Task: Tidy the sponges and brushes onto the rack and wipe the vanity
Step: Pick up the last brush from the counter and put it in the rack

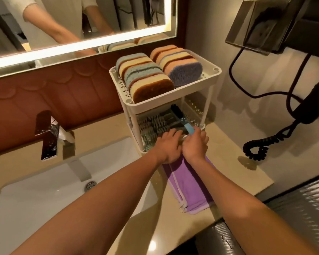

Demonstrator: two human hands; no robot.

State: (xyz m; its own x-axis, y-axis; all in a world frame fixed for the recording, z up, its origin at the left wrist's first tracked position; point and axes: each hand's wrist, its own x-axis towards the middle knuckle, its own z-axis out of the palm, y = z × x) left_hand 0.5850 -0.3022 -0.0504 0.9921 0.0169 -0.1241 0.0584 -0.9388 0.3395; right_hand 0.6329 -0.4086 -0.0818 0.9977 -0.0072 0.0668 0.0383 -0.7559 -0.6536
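A white two-tier rack (217,70) stands on the beige vanity (107,133) right of the sink. Its top shelf holds two rows of upright sponges (145,78) in brown, yellow, blue and purple. Several brushes (151,126) lie on the bottom shelf. My right hand (194,146) is shut on a blue-handled brush (184,122) with black bristles, angled into the bottom shelf. My left hand (168,146) rests at that shelf's front edge, fingers reaching in among the brushes; what they touch is hidden. A purple cloth (190,188) lies folded under my wrists.
A white sink (44,196) with a chrome tap (48,137) is to the left. A lit mirror (77,24) hangs behind. A wall-mounted hair dryer with a coiled black cord (260,146) hangs at the right.
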